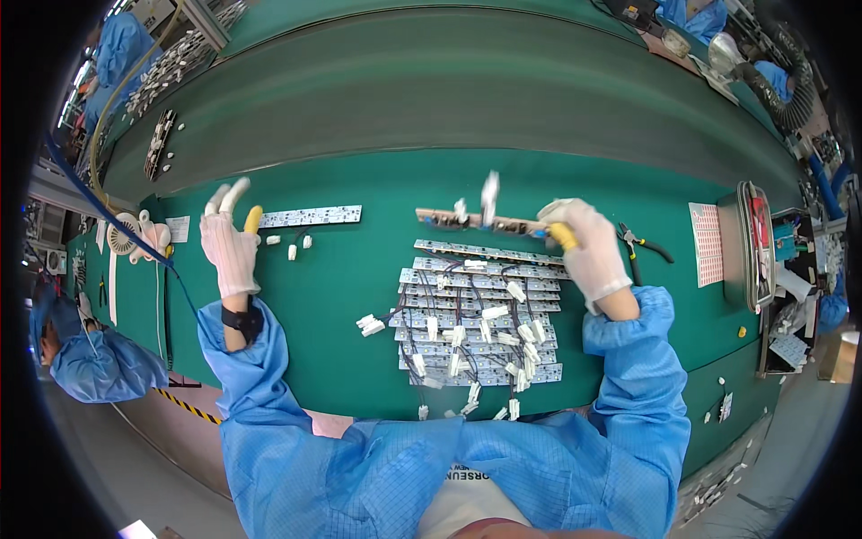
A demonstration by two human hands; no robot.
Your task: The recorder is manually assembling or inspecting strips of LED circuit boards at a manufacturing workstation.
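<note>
My left hand [230,241], in a white glove with a yellow thumb cover, has its fingers stretched out and apart. Its thumb is beside the left end of a white LED circuit board strip [314,216] lying flat, with small white connectors on dark wires below it. My right hand [588,247], also gloved with a yellow cover on a digit, grips the right end of another circuit board strip [498,222]. That strip is tilted on edge, and its white connectors are blurred. Below it lie several LED strips [476,314] in stacked rows, with wires and white connectors across them.
Pliers [639,244] lie right of my right hand. Farther right are a printed label sheet [708,242] and a metal tin [747,247]. A dark belt [503,85] runs along the far side, carrying a board [160,144]. A small white fan [126,235] and a co-worker's sleeve [103,364] are at left.
</note>
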